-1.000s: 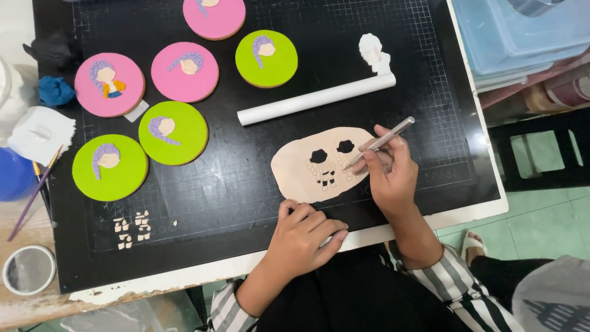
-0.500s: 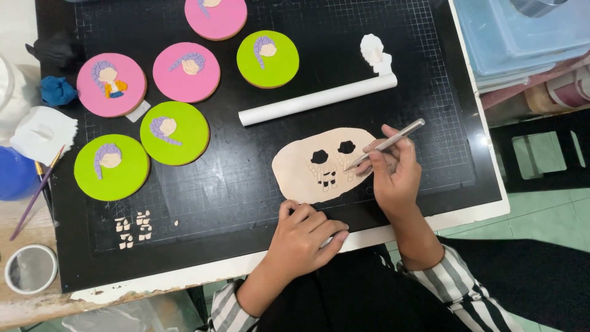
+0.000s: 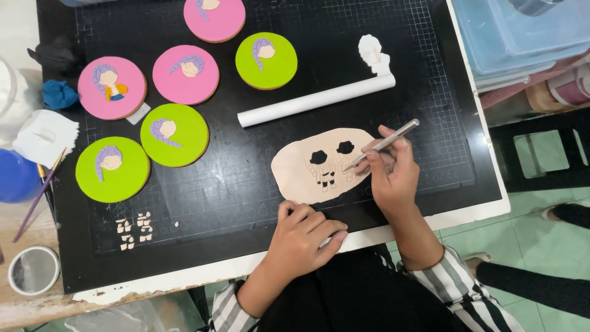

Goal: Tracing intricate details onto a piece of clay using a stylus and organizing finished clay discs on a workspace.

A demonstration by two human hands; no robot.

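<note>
A flat sheet of beige clay (image 3: 301, 175) lies on the black cutting mat (image 3: 246, 197), with two dark cut-out holes and small cut shapes in it. My right hand (image 3: 390, 175) grips a thin metal tool (image 3: 384, 144) like a pen, its tip touching the sheet's right part. My left hand (image 3: 304, 237) rests on the mat just below the sheet, fingers curled, holding nothing that I can see.
A white roller (image 3: 316, 100) lies above the sheet, a white clay lump (image 3: 370, 51) at its end. Several pink and green round discs (image 3: 175, 134) with small figures lie to the left. Tiny cut pieces (image 3: 135, 227), brushes (image 3: 40, 193) and plastic boxes (image 3: 516, 37) surround the mat.
My right hand has shifted slightly with the tool along the clay sheet. My left hand stays in place below the sheet.
</note>
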